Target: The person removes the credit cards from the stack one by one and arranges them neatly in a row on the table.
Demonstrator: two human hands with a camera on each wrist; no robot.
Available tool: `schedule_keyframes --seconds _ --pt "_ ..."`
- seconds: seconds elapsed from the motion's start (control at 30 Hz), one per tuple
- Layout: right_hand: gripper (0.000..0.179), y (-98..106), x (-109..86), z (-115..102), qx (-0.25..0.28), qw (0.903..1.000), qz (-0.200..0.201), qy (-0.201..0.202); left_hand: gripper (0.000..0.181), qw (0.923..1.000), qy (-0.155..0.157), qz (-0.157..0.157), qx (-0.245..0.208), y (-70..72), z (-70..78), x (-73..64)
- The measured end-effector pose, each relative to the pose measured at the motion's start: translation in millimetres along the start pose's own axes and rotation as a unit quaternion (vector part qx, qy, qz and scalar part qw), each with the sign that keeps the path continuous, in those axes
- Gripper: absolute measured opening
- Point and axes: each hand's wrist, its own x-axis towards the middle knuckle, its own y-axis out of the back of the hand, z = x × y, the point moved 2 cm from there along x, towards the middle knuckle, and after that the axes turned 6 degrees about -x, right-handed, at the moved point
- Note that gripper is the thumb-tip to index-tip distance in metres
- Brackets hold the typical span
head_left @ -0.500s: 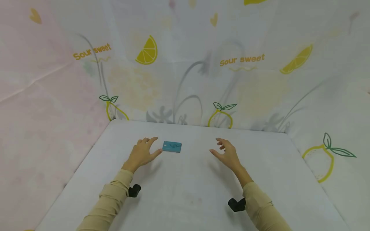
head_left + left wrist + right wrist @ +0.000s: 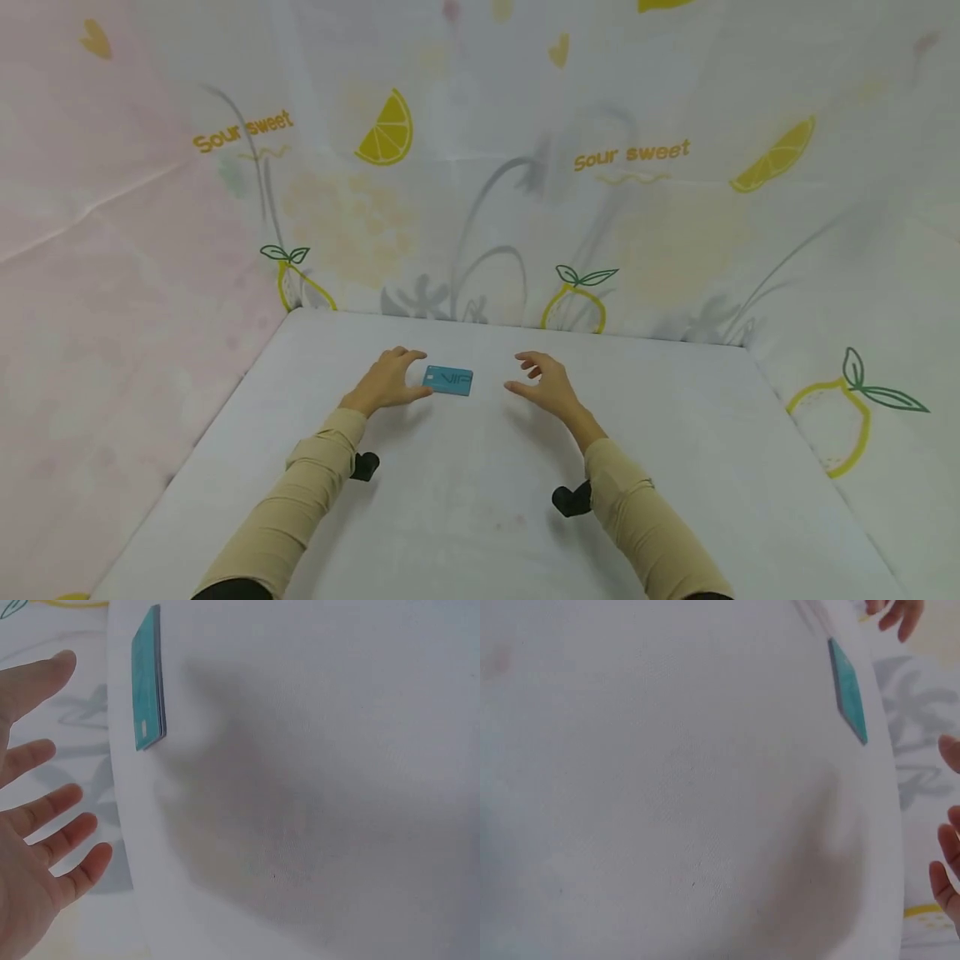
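A blue-green card (image 2: 448,381) marked "VIP" lies flat on the white table, between the two hands. In the left wrist view the card (image 2: 148,682) shows some thickness at its edge, like more than one layer. My left hand (image 2: 387,380) is at the card's left end, thumb and fingers spread apart; its fingers (image 2: 64,844) are loosely extended in the left wrist view. To the right of the card, with a gap between, my right hand (image 2: 549,387) hovers with thumb and fingers parted and holds nothing. The right wrist view catches the card (image 2: 847,691) near its top right.
The white table (image 2: 480,483) runs back to a cloth backdrop (image 2: 480,208) printed with lemons and "Sour sweet". Cloth also hangs on the left and right sides. Black wrist mounts (image 2: 572,500) stick out from both sleeves.
Both hands have moved inward toward the card, the right one farther to the left, the left one slightly right and up. On the table, the card has stayed put.
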Motion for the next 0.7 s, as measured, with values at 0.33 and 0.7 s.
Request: schedule_keyframes --seconds 0.33,0.7 --pt "0.053 -27 21.8 -7 0.006 0.9986 -0.044 -0.030 0.066 0.9989 0.016 -0.034 0.029 -0.9 -7.5 15.1" --pt "0.057 -57 38.4 -14 -0.003 0.9932 -0.114 -0.026 0.070 0.9920 0.074 -0.100 0.021 -11.6 -23.1 28.1"
